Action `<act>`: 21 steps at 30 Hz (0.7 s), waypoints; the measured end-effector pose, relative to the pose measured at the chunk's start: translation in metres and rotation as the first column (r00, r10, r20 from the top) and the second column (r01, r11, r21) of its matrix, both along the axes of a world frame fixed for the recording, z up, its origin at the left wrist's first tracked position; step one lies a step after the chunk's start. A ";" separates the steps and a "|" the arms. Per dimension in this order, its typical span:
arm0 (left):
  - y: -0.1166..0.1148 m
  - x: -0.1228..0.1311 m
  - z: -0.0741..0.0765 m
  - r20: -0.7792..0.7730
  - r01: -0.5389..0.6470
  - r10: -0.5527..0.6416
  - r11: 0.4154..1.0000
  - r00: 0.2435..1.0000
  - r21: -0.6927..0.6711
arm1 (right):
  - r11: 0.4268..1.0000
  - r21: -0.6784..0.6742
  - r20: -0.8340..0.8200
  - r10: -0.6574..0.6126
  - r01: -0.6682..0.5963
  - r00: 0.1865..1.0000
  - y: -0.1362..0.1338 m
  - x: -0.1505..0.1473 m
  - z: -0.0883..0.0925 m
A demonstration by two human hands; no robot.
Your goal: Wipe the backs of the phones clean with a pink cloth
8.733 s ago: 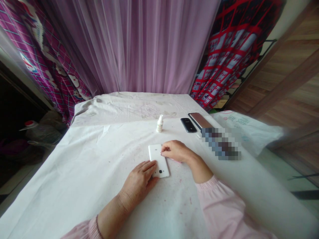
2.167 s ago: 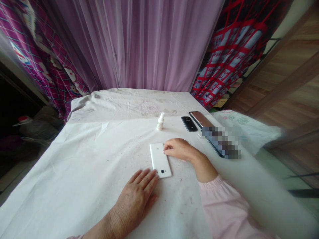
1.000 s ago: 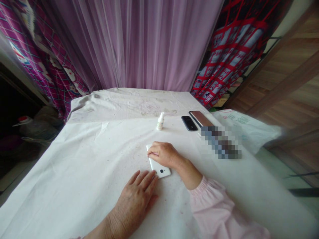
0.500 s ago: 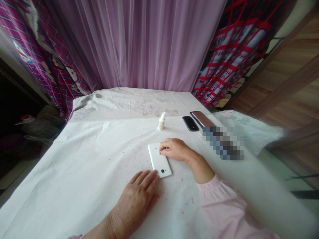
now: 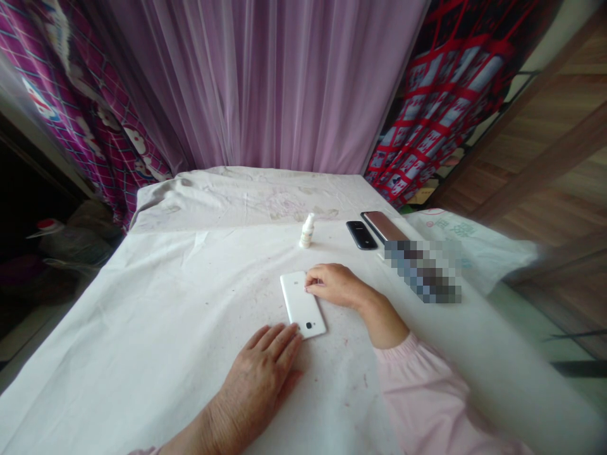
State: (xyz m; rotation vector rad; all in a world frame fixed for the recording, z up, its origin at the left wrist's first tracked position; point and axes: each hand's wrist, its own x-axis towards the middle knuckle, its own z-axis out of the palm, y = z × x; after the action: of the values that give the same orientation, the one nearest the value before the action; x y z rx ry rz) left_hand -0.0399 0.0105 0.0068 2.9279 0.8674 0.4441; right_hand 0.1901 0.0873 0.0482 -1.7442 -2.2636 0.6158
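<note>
A white smartphone [image 5: 302,306] lies back side up on the white cloth, its dark camera lens at the end nearer me. My left hand [image 5: 265,363] rests flat with fingers stretched out, and its fingertips touch the phone's near left corner. Over the far right part of the phone's back, my right hand [image 5: 334,284] has its fingers pinched together. Whatever those fingers may hold is too small to make out. Beyond the phone stands a small white spray bottle [image 5: 307,231], upright and apart from both hands.
To the right lie a black phone [image 5: 361,235] and a rose-gold phone [image 5: 382,225], near a blurred-out patch. A whitish plastic bag [image 5: 484,243] hangs at the table's right side. Purple curtains [image 5: 284,82] close off the far edge.
My right hand's pinched fingers have shifted very slightly to the right over the phone. My left hand and the phone stay where they were.
</note>
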 end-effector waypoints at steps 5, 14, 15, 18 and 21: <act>0.000 0.001 0.001 -0.027 -0.003 0.004 1.000 1.000 0.012 | 0.999 0.017 0.001 0.029 -0.029 1.000 -0.002 -0.014 0.000; 0.000 0.003 0.003 -0.046 0.005 -0.004 0.999 0.999 0.038 | 0.988 0.108 0.005 0.112 -0.112 0.994 -0.006 -0.037 -0.009; 0.000 0.003 0.004 -0.049 0.005 -0.003 0.999 0.999 0.038 | 0.987 0.111 0.003 0.115 -0.115 0.993 -0.006 -0.038 -0.010; -0.001 0.002 0.004 -0.045 -0.004 0.006 1.000 0.999 0.028 | 0.988 0.095 -0.002 0.119 -0.118 0.993 -0.006 -0.038 -0.009; -0.001 0.002 0.003 -0.026 -0.029 0.029 1.000 0.999 0.002 | 0.990 0.071 -0.016 0.122 -0.120 0.992 -0.006 -0.033 -0.007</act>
State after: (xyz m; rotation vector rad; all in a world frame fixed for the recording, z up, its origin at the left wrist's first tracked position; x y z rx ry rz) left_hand -0.0379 0.0098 0.0099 2.9330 0.9140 0.4089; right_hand 0.1571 0.0817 0.0409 -1.5711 -2.3606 0.5674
